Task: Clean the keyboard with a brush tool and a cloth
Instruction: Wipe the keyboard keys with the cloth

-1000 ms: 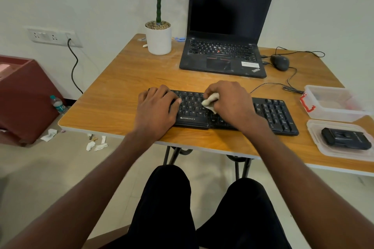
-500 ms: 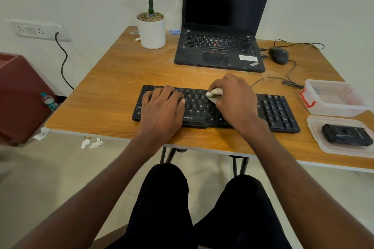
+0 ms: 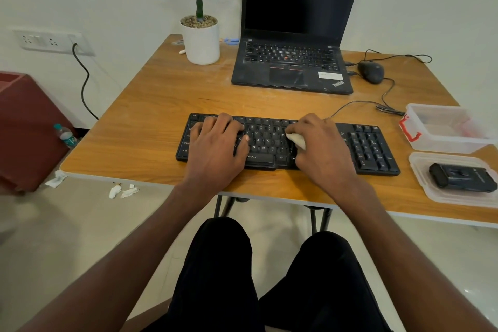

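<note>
A: Where do things stand on the surface (image 3: 151, 105)?

B: The keyboard (image 3: 372, 148) lies along the near edge, at 6 o'clock from the laptop (image 3: 293, 67). The left hand (image 3: 215, 148) rests flat on the keyboard's left half, fingers straight, grip holding nothing. The right hand (image 3: 323, 148) sits at centre-right, its grip curled round a pale cloth (image 3: 296, 140), which is pressed onto the keys just left of the number pad. No brush is identifiable in this view.

A: How should the wipe be done?

B: Judged from this position: keep the left hand pressing down so the keyboard does not slide. Draw the cloth along each key row in straight strokes, with light pressure, so grit is lifted rather than pushed into the gaps. Overlap the strokes. The number pad at 3 o'clock of the right hand looks not yet reached; work toward it next.

A: What has changed over the last second?

B: The right hand and cloth have travelled from the middle of the keyboard toward 3 o'clock. The left hand has stayed flat on the left half. The keyboard has kept its place, at 6 o'clock from the laptop.
</note>
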A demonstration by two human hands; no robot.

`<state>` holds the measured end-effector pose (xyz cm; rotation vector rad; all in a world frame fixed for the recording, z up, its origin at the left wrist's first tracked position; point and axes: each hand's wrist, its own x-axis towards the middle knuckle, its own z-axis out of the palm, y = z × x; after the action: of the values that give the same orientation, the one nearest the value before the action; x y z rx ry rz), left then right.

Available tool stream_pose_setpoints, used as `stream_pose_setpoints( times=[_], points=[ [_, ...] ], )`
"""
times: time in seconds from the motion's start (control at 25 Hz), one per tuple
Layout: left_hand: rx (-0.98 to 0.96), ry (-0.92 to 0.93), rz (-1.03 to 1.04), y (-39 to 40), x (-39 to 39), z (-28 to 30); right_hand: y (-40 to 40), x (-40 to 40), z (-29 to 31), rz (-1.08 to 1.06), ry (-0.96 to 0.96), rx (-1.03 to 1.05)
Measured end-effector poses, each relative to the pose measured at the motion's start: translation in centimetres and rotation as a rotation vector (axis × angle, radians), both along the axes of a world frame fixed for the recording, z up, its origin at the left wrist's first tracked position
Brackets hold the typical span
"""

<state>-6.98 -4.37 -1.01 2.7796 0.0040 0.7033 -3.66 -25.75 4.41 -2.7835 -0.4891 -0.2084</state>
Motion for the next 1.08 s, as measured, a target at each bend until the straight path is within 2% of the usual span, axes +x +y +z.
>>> stream_pose_setpoints(
  times=[0.2, 0.32, 0.44, 0.52, 0.6, 0.64, 0.8, 0.96, 1.08],
  points=[
    [0.015, -0.006, 0.005, 0.0, 0.1, -0.1, 1.3, -0.4, -0.8, 0.138, -0.023, 0.232],
    [0.02, -0.004, 0.0, 0.0, 0.0, -0.1, 1.8, -0.7, -0.3, 0.164, -0.031, 0.073],
    [0.018, 0.003, 0.002, 0.0, 0.0, 0.0, 0.7, 0.0, 0.9, -0.034, -0.05, 0.018],
    [0.023, 0.011, 0.014, 0.1, 0.0, 0.1, 1.0, 0.1, 1.3, -0.054, -0.049, 0.069],
    [0.032, 0.01, 0.028, 0.0, -0.1, 0.1, 1.9, -0.3, 1.0, 0.046, 0.042, 0.137],
    [0.036, 0.007, 0.031, -0.1, -0.1, 0.0, 2.0, -0.5, 0.8, 0.065, 0.076, 0.133],
    [0.035, 0.016, 0.026, 0.0, -0.1, 0.0, 0.9, 0.7, 0.8, -0.109, 0.041, 0.069],
    [0.042, -0.003, 0.029, 0.0, -0.1, 0.0, 2.7, 0.7, 1.2, 0.084, 0.151, 0.072],
    [0.041, -0.007, 0.04, -0.1, -0.1, 0.0, 1.5, 0.9, 2.0, -0.016, 0.155, 0.036]
  ],
)
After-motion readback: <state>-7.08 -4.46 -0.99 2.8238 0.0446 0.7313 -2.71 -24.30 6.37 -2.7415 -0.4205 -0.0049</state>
